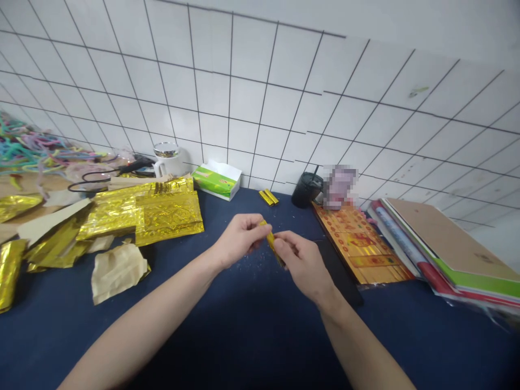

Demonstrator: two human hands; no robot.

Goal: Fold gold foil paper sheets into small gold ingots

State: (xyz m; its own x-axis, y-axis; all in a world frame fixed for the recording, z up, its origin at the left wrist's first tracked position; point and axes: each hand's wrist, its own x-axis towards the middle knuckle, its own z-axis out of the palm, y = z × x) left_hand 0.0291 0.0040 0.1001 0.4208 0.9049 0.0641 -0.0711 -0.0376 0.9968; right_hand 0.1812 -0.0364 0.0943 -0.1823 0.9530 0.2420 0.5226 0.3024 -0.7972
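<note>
Between my two hands is a narrow folded strip of gold foil paper (271,239), held slantwise above the dark blue tabletop. My left hand (242,236) pinches its upper end between thumb and fingers. Lower down, my right hand (299,260) grips the other end, and part of the strip is hidden behind its fingers. Just beyond my hands, small folded gold pieces (268,197) lie side by side on the table. Large embossed gold foil sheets (168,216) are spread to the left, with a crumpled tan paper piece (118,272) in front of them.
Along the tiled wall stand a white mug (167,161), a green tissue pack (218,180) and a black cup with a straw (307,189). Orange-gold printed sheets (361,241) and stacked notebooks (450,238) lie right. Tangled coloured strands (36,142) fill the far left.
</note>
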